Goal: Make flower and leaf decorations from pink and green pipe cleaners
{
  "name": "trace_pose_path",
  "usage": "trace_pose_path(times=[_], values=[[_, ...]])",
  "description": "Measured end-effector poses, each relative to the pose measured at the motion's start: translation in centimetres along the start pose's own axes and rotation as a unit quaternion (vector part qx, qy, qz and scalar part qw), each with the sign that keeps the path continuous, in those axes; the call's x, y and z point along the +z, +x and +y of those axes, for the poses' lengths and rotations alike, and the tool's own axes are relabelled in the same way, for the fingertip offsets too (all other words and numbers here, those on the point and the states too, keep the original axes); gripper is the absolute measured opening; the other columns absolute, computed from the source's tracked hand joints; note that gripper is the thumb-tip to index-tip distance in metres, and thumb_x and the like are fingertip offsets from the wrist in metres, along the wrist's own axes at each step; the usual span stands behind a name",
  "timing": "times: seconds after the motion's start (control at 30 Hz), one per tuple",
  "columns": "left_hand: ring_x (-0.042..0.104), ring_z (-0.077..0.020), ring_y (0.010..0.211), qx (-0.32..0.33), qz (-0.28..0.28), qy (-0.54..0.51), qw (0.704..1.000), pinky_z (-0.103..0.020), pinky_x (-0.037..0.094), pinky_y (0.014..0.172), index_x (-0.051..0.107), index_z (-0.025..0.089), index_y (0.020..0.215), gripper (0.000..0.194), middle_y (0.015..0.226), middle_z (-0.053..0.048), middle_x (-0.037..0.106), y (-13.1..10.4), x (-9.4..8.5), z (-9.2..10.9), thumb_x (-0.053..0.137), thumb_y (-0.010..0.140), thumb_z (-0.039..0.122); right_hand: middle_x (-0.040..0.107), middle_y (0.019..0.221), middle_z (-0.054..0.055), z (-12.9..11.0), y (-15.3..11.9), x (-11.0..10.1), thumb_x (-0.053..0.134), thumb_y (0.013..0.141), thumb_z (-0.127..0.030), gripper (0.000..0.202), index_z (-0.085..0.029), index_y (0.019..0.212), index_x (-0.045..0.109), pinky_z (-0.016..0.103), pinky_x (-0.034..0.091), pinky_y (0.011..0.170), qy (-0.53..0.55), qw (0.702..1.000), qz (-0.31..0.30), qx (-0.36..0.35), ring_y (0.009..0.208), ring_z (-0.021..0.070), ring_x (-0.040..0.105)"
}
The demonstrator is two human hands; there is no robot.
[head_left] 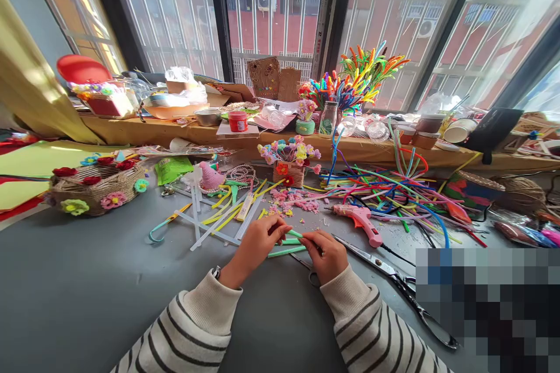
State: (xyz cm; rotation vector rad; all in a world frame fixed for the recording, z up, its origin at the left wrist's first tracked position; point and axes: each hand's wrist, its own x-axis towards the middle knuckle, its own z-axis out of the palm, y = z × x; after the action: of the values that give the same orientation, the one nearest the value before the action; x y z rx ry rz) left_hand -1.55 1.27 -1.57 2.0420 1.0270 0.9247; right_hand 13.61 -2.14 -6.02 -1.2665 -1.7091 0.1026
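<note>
Pinching opposite ends, the left hand (262, 240) and right hand (327, 254) are holding a green stick (294, 233) left to right between them, near more green sticks (286, 252) on the gray table (144, 291).

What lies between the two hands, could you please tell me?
The head view shows a green strip held between the left hand and right hand, with more green pieces and small scissors on the table.
</note>
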Motion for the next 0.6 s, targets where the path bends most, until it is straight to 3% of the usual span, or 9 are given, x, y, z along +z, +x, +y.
trace_pose_path(times=[0.6], values=[[0.049,-0.0089,0.05,-0.015,0.001,-0.045,0.999,-0.019,0.04,0.051,0.052,0.015,0.064,0.023,0.056,0.001,0.052,0.05,-0.15,0.35,0.042,0.07,0.035,0.056,0.058,0.001,-0.42,0.12,-0.23,0.041,0.075,-0.031,0.024,-0.018,0.07,0.06,0.021,0.038,0.046,-0.016,1.0,-0.01,0.006,0.049,0.0108,0.048]])
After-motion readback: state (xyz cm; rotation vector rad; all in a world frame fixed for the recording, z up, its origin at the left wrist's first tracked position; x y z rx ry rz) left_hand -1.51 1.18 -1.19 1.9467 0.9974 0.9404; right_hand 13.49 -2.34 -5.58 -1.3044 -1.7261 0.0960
